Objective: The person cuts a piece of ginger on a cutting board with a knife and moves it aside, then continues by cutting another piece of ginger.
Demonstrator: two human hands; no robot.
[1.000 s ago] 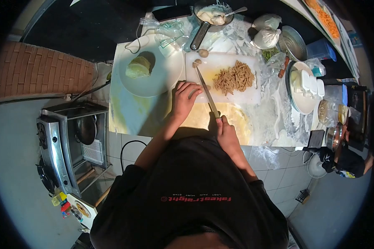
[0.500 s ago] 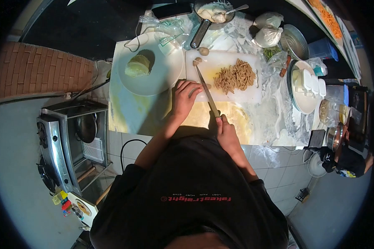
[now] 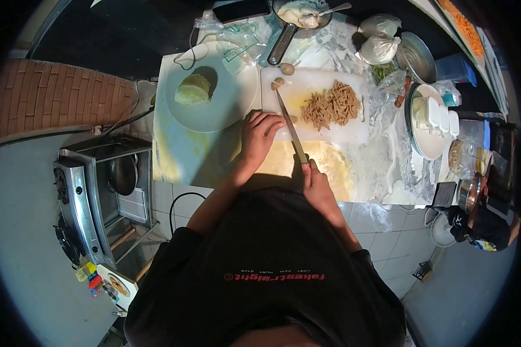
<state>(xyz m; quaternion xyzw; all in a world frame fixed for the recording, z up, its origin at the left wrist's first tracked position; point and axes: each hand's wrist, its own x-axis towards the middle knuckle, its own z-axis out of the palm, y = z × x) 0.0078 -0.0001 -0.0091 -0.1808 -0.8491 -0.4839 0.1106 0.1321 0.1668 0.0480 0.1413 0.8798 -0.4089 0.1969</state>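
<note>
My right hand [image 3: 318,188] is closed around the handle of a long knife [image 3: 292,128], its blade pointing away from me across the white cutting board [image 3: 353,134]. Left of the blade, my left hand [image 3: 257,141] rests at the board's near left edge with curled fingers, the fingertips close to the steel. What they hold, if anything, is hidden. A small brownish piece [image 3: 294,119] lies just right of the blade. Near the knife tip sit small brown pieces [image 3: 277,83] and a round brown one [image 3: 287,69]. Brown strips [image 3: 333,106] are heaped on the board's right half.
A large plate [image 3: 182,118] holding a cut cabbage [image 3: 193,90] stands left. Behind are a pan [image 3: 283,41] with a spoon and tied plastic bags [image 3: 380,47]. At right, a plate [image 3: 432,149] bears white containers. A stove [image 3: 81,196] stands beyond the table's left.
The view has shifted very slightly, so things appear a little further right. Both hands and the knife keep nearly the same place over the board.
</note>
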